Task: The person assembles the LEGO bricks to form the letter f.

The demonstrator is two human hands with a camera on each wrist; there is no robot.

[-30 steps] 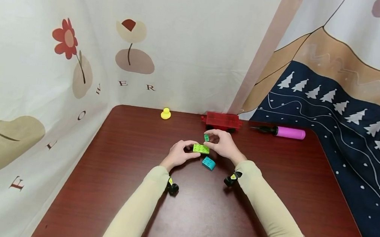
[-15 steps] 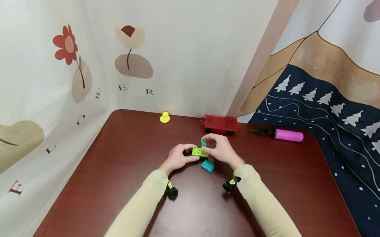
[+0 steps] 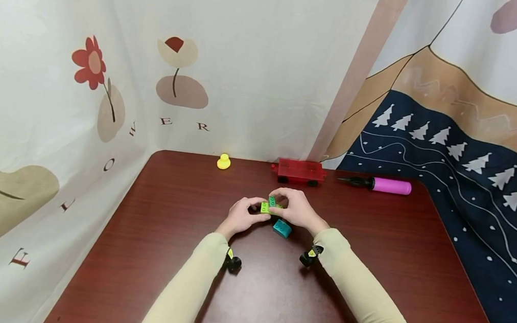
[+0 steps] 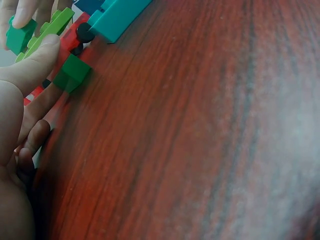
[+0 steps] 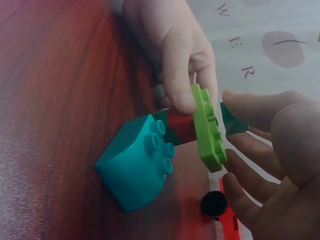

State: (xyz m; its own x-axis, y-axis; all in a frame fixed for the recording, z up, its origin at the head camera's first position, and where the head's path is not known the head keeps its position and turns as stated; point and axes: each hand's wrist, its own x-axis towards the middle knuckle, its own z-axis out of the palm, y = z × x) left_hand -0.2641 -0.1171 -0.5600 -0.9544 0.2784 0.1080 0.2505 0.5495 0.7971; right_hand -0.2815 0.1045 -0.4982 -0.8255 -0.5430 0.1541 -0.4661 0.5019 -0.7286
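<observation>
My left hand (image 3: 241, 216) holds a flat lime-green toy brick (image 5: 204, 132) at its left end, between thumb and fingers. Beneath that brick sit a red block (image 5: 182, 127) and a green block (image 4: 72, 74), the lowest of the stack. With thumb and fingertips my right hand (image 3: 298, 208) pinches a small green brick (image 3: 272, 201) over the lime brick's studs. In the right wrist view a gap shows between the two. A teal brick (image 3: 282, 229) with a curved side lies on the table just in front of the hands.
Along the table's far edge stand a yellow duck-like toy (image 3: 223, 161), a red wheeled wagon (image 3: 301, 171) and a pink hand pump (image 3: 390, 186) with a black nozzle. Printed curtains hang behind the brown table (image 3: 161, 276).
The right hand has moved slightly left and lower with the small green brick, from the lime brick's right end toward its middle. The left hand keeps its hold in place.
</observation>
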